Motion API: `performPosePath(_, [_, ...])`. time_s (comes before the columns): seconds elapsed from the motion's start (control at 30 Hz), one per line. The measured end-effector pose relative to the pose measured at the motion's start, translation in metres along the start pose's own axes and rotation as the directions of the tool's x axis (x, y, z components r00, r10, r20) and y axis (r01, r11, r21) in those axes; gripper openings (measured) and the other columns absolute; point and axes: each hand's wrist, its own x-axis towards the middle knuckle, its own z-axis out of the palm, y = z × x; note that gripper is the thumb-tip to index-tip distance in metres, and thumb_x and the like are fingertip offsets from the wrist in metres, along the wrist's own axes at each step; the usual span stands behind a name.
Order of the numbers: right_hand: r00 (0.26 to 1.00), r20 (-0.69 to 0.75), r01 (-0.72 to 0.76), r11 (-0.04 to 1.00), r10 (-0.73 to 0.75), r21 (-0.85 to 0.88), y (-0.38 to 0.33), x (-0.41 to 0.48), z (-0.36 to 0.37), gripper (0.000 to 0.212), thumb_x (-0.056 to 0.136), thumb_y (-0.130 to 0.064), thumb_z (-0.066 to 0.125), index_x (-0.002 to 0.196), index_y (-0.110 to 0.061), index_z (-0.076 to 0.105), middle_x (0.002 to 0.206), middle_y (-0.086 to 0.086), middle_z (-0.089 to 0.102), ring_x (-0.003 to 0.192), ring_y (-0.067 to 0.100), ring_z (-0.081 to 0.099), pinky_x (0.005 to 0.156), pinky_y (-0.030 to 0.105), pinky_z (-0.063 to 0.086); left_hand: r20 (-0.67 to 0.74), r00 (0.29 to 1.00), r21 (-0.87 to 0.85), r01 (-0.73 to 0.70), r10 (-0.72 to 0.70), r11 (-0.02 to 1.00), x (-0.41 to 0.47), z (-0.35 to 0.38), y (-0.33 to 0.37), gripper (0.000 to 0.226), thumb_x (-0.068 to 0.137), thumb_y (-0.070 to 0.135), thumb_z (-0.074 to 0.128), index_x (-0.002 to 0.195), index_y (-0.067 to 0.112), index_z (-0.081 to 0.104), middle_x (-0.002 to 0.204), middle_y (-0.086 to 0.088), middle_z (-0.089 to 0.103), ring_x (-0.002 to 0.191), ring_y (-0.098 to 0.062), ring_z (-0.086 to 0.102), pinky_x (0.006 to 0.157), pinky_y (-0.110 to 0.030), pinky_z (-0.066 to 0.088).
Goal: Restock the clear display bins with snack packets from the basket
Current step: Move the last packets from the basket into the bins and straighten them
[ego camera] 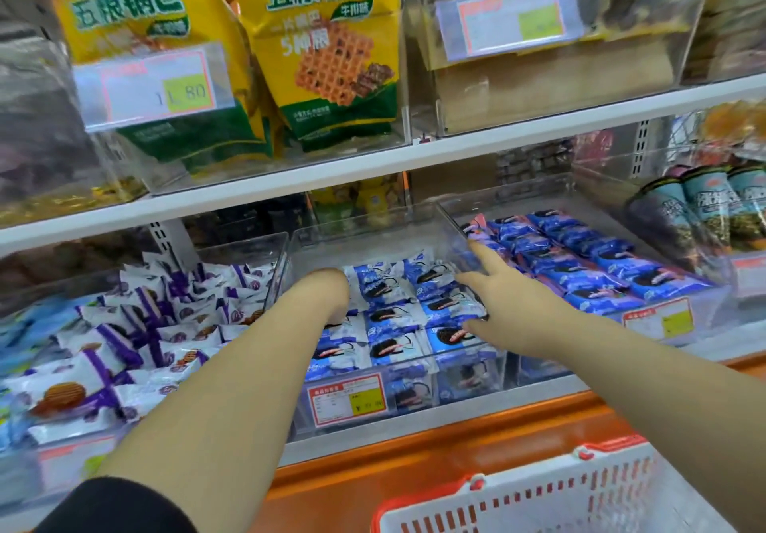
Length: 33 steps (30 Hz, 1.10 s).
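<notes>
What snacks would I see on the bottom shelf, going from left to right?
purple-and-white packets → light blue cookie packets → dark blue packets → cone snacks

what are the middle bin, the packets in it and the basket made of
Middle bin: seemingly clear rigid plastic, perhaps acrylic; its glossy walls reflect light and the contents show through them.
Packets: thin printed plastic film, glossy, judging by the creases and shiny highlights.
Basket: moulded plastic, going by the white wall pierced with even slots and the red rim; the finish looks duller.
</notes>
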Motion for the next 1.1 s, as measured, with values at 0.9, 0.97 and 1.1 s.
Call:
performPosePath(0.9, [0.614,0.721,-0.299,0.940,0.321,-0.164,0.146,-0.220,0.227,0.044,0.100,-0.028,0.048,0.136,-0.003,0.051,0.137,0.017,0.054,0.125,0.033,0.051,0.103,0.036,0.039,0.107,0.811,-0.394,-0.497,0.576,0.773,-0.138,0.291,0.247,0.029,0.093,0.027,0.049,0.119,0.023,0.062,0.124,-0.004,0.059,0.106,-0.029,0.060,0.083,-0.042,0.054])
performPosePath(0.97, [0.553,0.766,-0.313,0.934,0.327,-0.173,0.152,-0.230,0.254,0.043,0.102,-0.025,0.043,0.136,0.000,0.050,0.138,0.018,0.053,0.126,0.032,0.050,0.101,0.035,0.039,0.162,0.803,-0.398,-0.479,0.574,0.782,-0.132,0.310,0.257,0.029,0.090,0.024,0.050,0.117,0.021,0.062,0.124,-0.007,0.057,0.110,-0.031,0.058,0.086,-0.046,0.053])
performPosePath(1.1, [0.488,0.799,-0.390,0.907,0.352,-0.161,0.156,-0.240,0.297,0.049,0.095,-0.021,0.052,0.142,-0.010,0.043,0.140,0.012,0.051,0.129,0.028,0.046,0.102,0.031,0.038,0.281,0.736,-0.371,-0.509,0.616,0.777,-0.133,0.337,0.274,0.045,0.096,0.031,0.050,0.140,0.024,0.047,0.145,-0.006,0.041,0.137,-0.031,0.033,0.109,-0.048,0.036])
